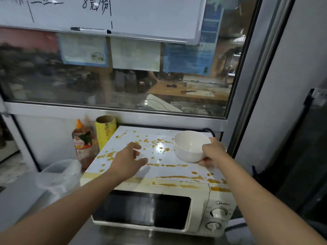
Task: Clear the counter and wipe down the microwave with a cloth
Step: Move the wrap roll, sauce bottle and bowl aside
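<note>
We are clearing first: our right hand (pixel 215 152) is grasping the white bowl (pixel 191 146) atop the sauce-spattered microwave (pixel 159 197), our left hand (pixel 130 159) hovering released; next, lifting it away level.

Whiteboard (pixel 123 15) above window; red sauce bottle (pixel 82 140) beside yellow roll (pixel 105 132); clear plastic container (pixel 59 175) lower left.

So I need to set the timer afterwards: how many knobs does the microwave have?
2, both on the microwave front's right panel: the upper knob and the lower knob directly beneath. None appear hidden.
</note>
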Action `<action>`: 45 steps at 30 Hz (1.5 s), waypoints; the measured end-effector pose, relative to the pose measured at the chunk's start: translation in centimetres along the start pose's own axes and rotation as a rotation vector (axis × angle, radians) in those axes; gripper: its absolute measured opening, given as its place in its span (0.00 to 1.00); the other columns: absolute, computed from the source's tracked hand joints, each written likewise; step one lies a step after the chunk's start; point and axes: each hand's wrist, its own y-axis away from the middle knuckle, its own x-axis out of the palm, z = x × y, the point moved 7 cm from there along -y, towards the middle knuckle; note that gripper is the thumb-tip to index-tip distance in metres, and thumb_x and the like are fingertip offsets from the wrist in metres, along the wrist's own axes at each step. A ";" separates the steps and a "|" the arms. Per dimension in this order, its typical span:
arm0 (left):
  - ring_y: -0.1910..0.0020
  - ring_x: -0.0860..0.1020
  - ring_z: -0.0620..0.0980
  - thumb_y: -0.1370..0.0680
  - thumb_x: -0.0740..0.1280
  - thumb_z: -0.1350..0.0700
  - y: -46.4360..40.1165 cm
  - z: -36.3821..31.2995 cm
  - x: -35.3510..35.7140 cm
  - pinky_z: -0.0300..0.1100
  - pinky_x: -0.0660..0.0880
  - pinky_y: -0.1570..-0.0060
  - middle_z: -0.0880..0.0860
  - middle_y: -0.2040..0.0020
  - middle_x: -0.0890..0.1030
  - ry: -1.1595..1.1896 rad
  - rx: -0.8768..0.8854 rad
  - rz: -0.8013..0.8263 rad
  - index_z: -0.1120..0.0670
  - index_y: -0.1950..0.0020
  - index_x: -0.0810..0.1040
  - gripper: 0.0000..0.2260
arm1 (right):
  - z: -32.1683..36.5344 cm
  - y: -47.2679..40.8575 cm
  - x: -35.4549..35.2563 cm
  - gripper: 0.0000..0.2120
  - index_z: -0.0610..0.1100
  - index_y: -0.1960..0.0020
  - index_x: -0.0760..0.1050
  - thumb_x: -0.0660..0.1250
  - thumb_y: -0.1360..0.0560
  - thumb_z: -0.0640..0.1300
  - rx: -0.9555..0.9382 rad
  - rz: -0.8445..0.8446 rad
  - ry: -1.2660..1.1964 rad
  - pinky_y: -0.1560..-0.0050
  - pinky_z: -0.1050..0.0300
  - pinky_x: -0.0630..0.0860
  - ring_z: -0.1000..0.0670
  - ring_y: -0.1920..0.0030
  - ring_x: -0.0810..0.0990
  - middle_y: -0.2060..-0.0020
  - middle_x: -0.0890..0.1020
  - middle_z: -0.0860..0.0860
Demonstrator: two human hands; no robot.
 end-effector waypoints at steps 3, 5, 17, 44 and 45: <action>0.49 0.77 0.48 0.27 0.71 0.52 0.7 0.8 -1.9 0.43 0.74 0.52 0.50 0.48 0.77 0.013 -0.014 -0.029 0.51 0.38 0.71 0.19 | 0.5 0.4 1.2 0.24 0.49 0.38 0.68 0.53 0.29 0.31 0.016 0.049 -0.095 0.66 0.46 0.81 0.36 0.52 0.76 0.42 0.72 0.42; 0.50 0.77 0.48 0.27 0.71 0.52 1.3 1.4 -3.4 0.41 0.73 0.53 0.50 0.49 0.78 0.015 -0.014 -0.048 0.51 0.39 0.71 0.19 | 1.5 1.1 2.2 0.24 0.49 0.38 0.69 0.53 0.30 0.31 -0.024 0.064 -0.103 0.67 0.48 0.81 0.36 0.51 0.77 0.43 0.73 0.42; 0.50 0.79 0.53 0.30 0.72 0.53 8.9 9.8 -15.3 0.47 0.75 0.48 0.52 0.52 0.81 0.052 -0.078 -0.135 0.51 0.47 0.74 0.14 | 8.1 14.8 13.2 0.18 0.46 0.43 0.69 0.53 0.27 0.30 -0.155 0.267 -0.090 0.74 0.55 0.77 0.38 0.55 0.78 0.46 0.74 0.42; 0.50 0.77 0.49 0.29 0.72 0.51 25.9 35.4 -35.5 0.48 0.75 0.43 0.48 0.52 0.77 0.098 -0.324 -0.092 0.48 0.44 0.72 0.16 | 4.6 42.1 42.5 0.25 0.46 0.33 0.67 0.55 0.27 0.29 -0.132 0.471 -0.062 0.67 0.52 0.81 0.40 0.48 0.78 0.47 0.74 0.46; 0.50 0.77 0.49 0.28 0.72 0.51 25.2 35.8 -35.3 0.47 0.75 0.45 0.48 0.51 0.77 0.099 -0.328 -0.083 0.48 0.43 0.72 0.16 | 4.6 41.7 43.0 0.25 0.47 0.33 0.67 0.55 0.26 0.29 -0.131 0.479 -0.057 0.65 0.51 0.81 0.41 0.48 0.78 0.47 0.74 0.47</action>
